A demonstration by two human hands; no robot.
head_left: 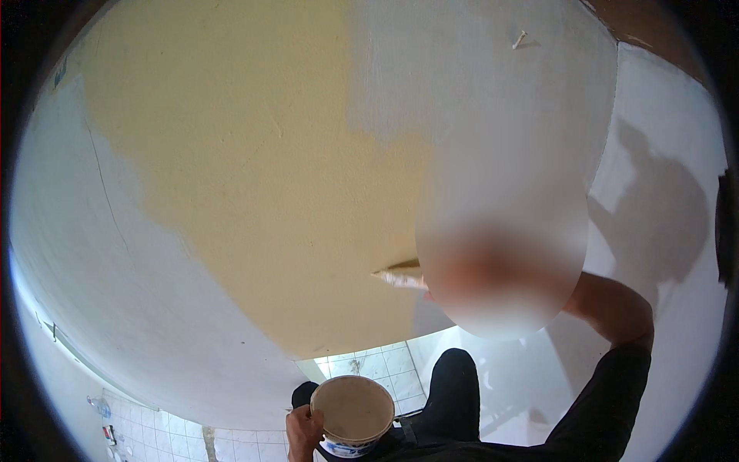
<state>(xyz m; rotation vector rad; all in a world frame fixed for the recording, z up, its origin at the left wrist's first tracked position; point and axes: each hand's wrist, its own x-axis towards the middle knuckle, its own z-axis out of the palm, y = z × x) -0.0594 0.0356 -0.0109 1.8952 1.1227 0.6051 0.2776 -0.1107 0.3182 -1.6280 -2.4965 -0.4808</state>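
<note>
My left hand is closed on the rim of a round paint bucket, low in the view in front of my body. Pale, beige-looking paint shows inside it. My right arm reaches up from the lower right to the wall. A blurred patch covers most of my right hand. Out of its left side sticks a paint-smeared paintbrush, its tip at the wall on the yellow painted area. The grip of my fingers on the brush is hidden by the blur.
Pale, unpainted wall borders the yellow on the right, with a small peg near the top. A white side wall meets it at a corner. Below are my dark-clothed leg, floor tiles and small items at lower left.
</note>
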